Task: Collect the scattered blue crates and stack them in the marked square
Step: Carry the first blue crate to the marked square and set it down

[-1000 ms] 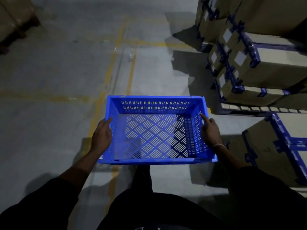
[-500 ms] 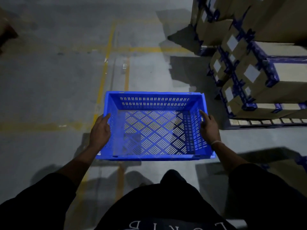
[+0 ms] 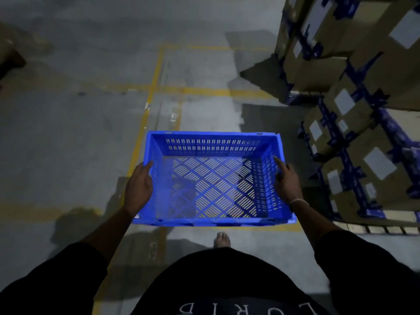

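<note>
I have the blue crate (image 3: 211, 178) gripped by its two short sides, my left hand (image 3: 139, 186) wrapped over the left rim and my right hand (image 3: 286, 181) clamped on the right rim, so the empty crate hangs level between them above the concrete floor (image 3: 68, 133). Yellow floor lines (image 3: 156, 71) run ahead of my left hand, and taped cardboard boxes (image 3: 368, 137) are stacked just beyond my right hand. One bare foot (image 3: 222, 239) shows below the crate's near edge.

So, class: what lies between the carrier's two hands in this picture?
In the head view, an empty blue crate spans the stretch between the left hand and the right hand, each gripping one side wall. Concrete floor shows through its slotted base.
</note>
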The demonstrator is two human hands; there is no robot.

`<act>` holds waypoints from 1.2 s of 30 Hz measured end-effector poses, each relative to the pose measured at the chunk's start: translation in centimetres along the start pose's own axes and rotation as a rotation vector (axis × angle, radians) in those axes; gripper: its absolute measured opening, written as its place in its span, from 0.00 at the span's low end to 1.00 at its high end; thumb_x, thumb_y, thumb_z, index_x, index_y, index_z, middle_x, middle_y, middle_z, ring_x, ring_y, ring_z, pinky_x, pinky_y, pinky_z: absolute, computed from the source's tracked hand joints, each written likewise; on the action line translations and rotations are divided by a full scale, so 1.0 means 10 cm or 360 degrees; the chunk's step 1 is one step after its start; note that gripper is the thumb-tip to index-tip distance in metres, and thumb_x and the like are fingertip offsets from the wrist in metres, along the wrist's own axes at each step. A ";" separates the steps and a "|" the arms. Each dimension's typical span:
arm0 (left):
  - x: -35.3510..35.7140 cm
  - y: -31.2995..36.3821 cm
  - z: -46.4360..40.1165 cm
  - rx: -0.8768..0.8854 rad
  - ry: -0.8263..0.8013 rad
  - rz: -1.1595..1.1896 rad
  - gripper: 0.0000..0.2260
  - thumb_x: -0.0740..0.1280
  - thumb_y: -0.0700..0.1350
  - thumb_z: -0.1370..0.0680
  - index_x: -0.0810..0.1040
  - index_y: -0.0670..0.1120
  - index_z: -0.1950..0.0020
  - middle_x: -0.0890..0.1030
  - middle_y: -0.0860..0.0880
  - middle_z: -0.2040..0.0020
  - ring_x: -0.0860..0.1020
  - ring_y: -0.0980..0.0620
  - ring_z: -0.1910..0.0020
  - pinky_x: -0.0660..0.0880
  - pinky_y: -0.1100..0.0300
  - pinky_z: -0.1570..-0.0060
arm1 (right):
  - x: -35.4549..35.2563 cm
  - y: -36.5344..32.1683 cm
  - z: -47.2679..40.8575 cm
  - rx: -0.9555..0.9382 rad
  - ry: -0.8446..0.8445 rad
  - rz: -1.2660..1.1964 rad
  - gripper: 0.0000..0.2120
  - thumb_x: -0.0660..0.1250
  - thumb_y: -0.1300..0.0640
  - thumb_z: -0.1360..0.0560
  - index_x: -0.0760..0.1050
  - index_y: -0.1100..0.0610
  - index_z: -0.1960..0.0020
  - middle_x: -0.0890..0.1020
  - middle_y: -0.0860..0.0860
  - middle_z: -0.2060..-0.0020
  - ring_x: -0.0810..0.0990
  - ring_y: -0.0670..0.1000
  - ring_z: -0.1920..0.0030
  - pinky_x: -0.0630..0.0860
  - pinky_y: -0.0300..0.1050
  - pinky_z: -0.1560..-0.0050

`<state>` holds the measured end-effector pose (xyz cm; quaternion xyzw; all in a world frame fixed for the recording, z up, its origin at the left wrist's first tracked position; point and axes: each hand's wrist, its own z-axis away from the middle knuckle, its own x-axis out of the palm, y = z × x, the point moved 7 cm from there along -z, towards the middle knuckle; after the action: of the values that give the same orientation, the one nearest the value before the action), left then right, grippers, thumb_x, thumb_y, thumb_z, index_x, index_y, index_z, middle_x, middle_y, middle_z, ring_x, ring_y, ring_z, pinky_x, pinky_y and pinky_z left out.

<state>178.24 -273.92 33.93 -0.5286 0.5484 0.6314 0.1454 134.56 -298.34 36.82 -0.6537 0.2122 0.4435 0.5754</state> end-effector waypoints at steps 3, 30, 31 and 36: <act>0.11 -0.01 -0.66 0.0002 0.0009 -0.0012 0.22 0.58 0.40 0.20 0.70 0.45 0.25 0.72 0.41 0.29 0.73 0.43 0.33 0.71 0.52 0.37 | -0.03 -0.13 -0.71 0.0007 -0.0016 0.0037 0.31 0.61 0.67 0.24 0.64 0.49 0.24 0.72 0.59 0.43 0.78 0.62 0.52 0.74 0.50 0.53; 1.00 -1.05 -6.64 -0.0037 -0.0221 -0.0011 0.23 0.61 0.36 0.20 0.70 0.46 0.24 0.71 0.38 0.28 0.75 0.37 0.35 0.76 0.45 0.43 | 0.92 -1.38 -6.31 0.0176 0.0039 0.0112 0.35 0.62 0.69 0.28 0.64 0.49 0.24 0.72 0.62 0.42 0.77 0.66 0.53 0.75 0.52 0.53; 1.08 -1.06 -6.83 -0.0049 -0.0236 -0.0012 0.23 0.61 0.36 0.20 0.70 0.46 0.24 0.70 0.38 0.28 0.75 0.37 0.33 0.76 0.45 0.42 | 0.96 -1.39 -6.52 0.0181 0.0022 0.0122 0.34 0.62 0.69 0.28 0.64 0.50 0.24 0.72 0.63 0.42 0.77 0.66 0.52 0.75 0.52 0.53; 1.50 -1.14 -7.92 -0.0106 -0.0326 -0.0022 0.26 0.61 0.34 0.22 0.69 0.46 0.24 0.69 0.38 0.26 0.72 0.40 0.30 0.75 0.46 0.41 | 1.19 -1.33 -7.72 0.0192 -0.0050 0.0089 0.34 0.61 0.69 0.28 0.63 0.50 0.24 0.71 0.62 0.43 0.77 0.65 0.54 0.73 0.50 0.55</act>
<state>221.17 -342.79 28.05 -0.4695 0.5058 0.6990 0.1874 177.06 -364.86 30.21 -0.6046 0.2478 0.4559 0.6043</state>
